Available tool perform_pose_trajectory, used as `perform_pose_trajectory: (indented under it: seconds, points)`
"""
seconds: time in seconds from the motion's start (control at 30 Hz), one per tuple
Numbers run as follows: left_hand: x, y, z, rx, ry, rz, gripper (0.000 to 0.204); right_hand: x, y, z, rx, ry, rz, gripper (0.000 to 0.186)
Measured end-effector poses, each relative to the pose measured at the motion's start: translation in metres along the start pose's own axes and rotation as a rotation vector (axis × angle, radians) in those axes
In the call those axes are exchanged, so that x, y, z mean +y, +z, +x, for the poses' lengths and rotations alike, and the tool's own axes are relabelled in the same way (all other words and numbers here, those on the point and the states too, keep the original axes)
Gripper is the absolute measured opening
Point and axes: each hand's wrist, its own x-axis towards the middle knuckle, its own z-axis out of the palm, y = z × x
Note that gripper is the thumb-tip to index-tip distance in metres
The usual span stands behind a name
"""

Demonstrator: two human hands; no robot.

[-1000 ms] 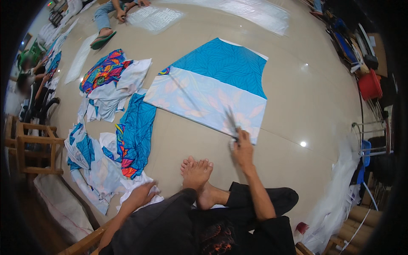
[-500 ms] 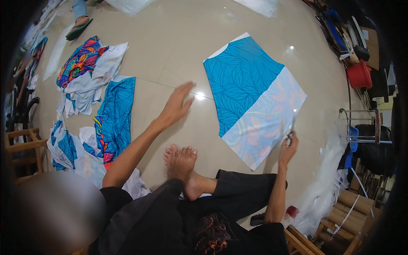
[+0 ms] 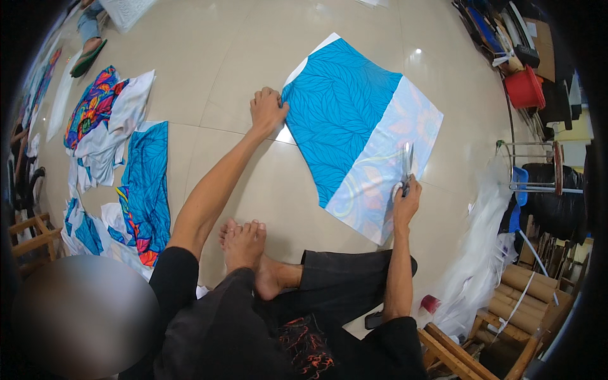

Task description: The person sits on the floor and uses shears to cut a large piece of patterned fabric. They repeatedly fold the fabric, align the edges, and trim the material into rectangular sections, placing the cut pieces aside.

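Observation:
A large fabric piece (image 3: 342, 107) lies spread on the tiled floor, blue with a leaf pattern. Its lower right part (image 3: 364, 190) is pale, with a faint floral print. At its left edge, my left hand (image 3: 267, 113) has curled fingers closed on the border; the fingertips are partly hidden. Scissors (image 3: 408, 158) are in my right hand (image 3: 406, 201), over the pale part, blades pointing away from me. Whether the blades touch the cloth I cannot tell.
Blue, white and multicoloured fabric pieces (image 3: 147, 183) lie at the left. My bare foot (image 3: 244, 247) rests below the cloth. Clear plastic sheeting (image 3: 472, 253), brown rolls (image 3: 522, 297) and a red bucket (image 3: 524, 88) line the right. Another person's sandalled foot (image 3: 88, 57) is at upper left.
My left hand has gone from above the floor to the fabric's left edge and closed there. My right hand has brought the scissors from the cloth's lower right edge over its pale part.

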Motion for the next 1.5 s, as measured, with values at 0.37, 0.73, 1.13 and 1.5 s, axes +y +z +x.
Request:
perform_pose_trajectory:
  seconds: [0.37,0.73,1.13,1.5]
  points:
    - [0.026,-0.018,-0.049,-0.356,-0.496,-1.3,0.032,0.034,-0.013,0.03,-0.029,-0.006,-0.051,0.057]
    - [0.022,-0.023,-0.046,-0.302,-0.445,-0.638,0.049,0.04,-0.011,0.029,-0.017,-0.028,-0.093,0.058]
    - [-0.011,-0.045,-0.161,-0.252,-0.181,-0.453,0.067,0.055,-0.01,0.049,-0.067,-0.092,-0.122,0.056]
    - [0.033,-0.07,-0.189,-0.394,-0.314,-0.541,0.056,-0.008,-0.013,-0.046,0.122,0.138,0.088,0.052]
